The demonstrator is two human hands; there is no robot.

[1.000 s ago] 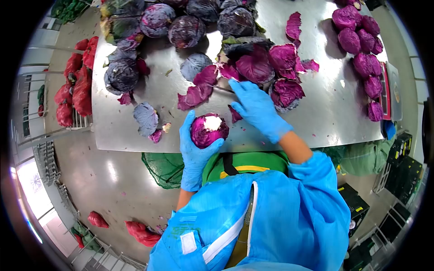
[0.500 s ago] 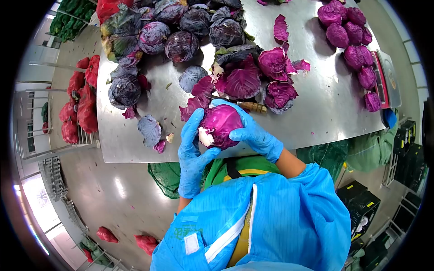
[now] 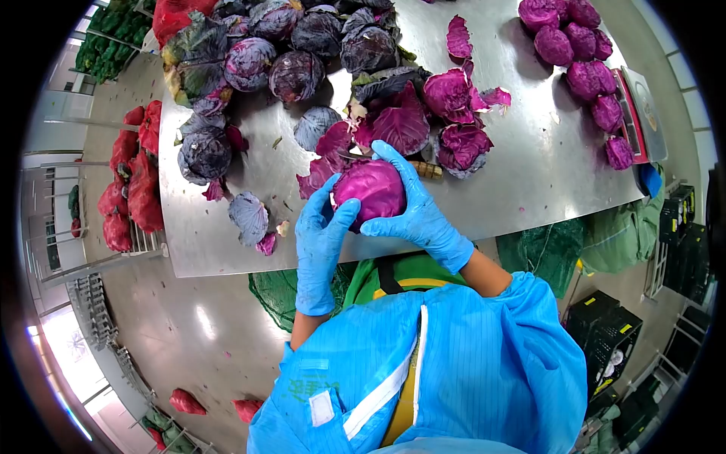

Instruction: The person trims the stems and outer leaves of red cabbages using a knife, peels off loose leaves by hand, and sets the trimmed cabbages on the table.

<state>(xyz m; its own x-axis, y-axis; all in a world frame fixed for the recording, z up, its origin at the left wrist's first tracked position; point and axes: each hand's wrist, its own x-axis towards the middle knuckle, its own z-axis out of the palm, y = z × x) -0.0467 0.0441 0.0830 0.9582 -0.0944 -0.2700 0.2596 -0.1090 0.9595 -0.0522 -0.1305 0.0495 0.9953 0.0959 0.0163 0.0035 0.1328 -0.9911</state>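
Note:
A smooth, shiny red cabbage (image 3: pixel 372 191) is held between my two blue-gloved hands over the table's near edge. My left hand (image 3: pixel 321 227) curves around its left side, thumb on the front. From the right, my right hand (image 3: pixel 408 208) grips it with the fingers over the far side and the thumb below. Just beyond lies a knife (image 3: pixel 428 170); its wooden handle shows, while my right hand and the cabbage partly hide the rest. Loose purple leaves (image 3: pixel 401 127) are heaped behind the knife.
On the metal table (image 3: pixel 522 181), untrimmed dark cabbages (image 3: pixel 296 76) crowd the far left. Peeled cabbages (image 3: pixel 582 79) line the right, beside a red-edged scale (image 3: pixel 643 113). Red mesh sacks (image 3: pixel 144 189) stand left of the table; black crates (image 3: pixel 605 344) stand at lower right.
The cabbage has been turned in my hands, so its pale cut stem no longer faces up. Both hands have shifted their grip around it. The knife remains on the table.

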